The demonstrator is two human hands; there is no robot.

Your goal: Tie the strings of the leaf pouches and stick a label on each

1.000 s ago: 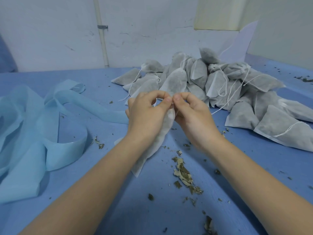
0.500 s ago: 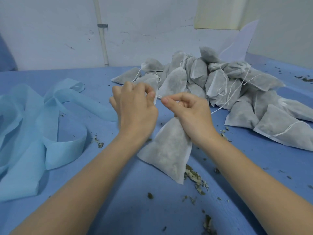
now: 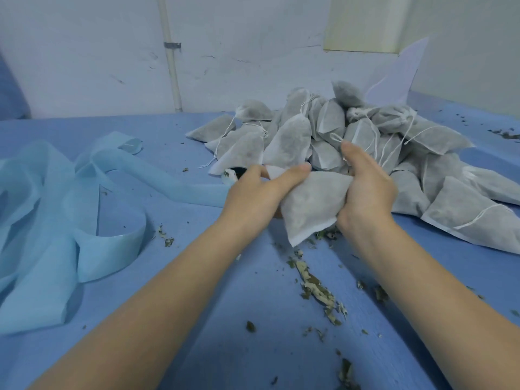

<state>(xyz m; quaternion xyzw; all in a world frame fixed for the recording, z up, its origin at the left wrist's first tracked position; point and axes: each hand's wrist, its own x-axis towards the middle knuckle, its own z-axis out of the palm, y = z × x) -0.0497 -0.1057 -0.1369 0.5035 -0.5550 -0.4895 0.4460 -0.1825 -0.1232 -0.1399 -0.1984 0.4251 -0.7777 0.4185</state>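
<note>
Head view, sole entry.

Item: one leaf pouch (image 3: pixel 309 205), white mesh, held just above the blue table (image 3: pixel 197 333) at the centre of the frame, lying roughly level with one lower corner hanging toward 6 o'clock. Its drawstring cannot be made out, so whether it is knotted cannot be told.

Left hand (image 3: pixel 253 192): placed at 9 o'clock of the pouch, thumb and fingers curled and clamped on its left end. A small dark-and-white object (image 3: pixel 233 173) is seen just beyond the knuckles, at 11 o'clock; it cannot be identified.

Right hand (image 3: pixel 365 190): placed at 3 o'clock of the pouch, fingers closed round its right end, thumb raised toward 12 o'clock.

Pile of pouches (image 3: pixel 351 136): heaped from 12 to 3 o'clock of the held pouch, loose white strings (image 3: pixel 225 142) trailing off several.

Spilled leaf fragments (image 3: pixel 315 285): scattered on the table at 6 o'clock, directly below the pouch.

Light-blue fabric strips (image 3: pixel 56 206): looped at 9 o'clock, well apart from the hands.

No label is visible on any pouch.

Risks, as judged: if the mouth is not fully drawn, more leaf could be shed under the squeeze of both hands. The hanging corner could be dragged through the fragments. If the pouch is set onto the pile, its string could be tangled with the trailing ones, and finished and unfinished pouches could be confused.
</note>
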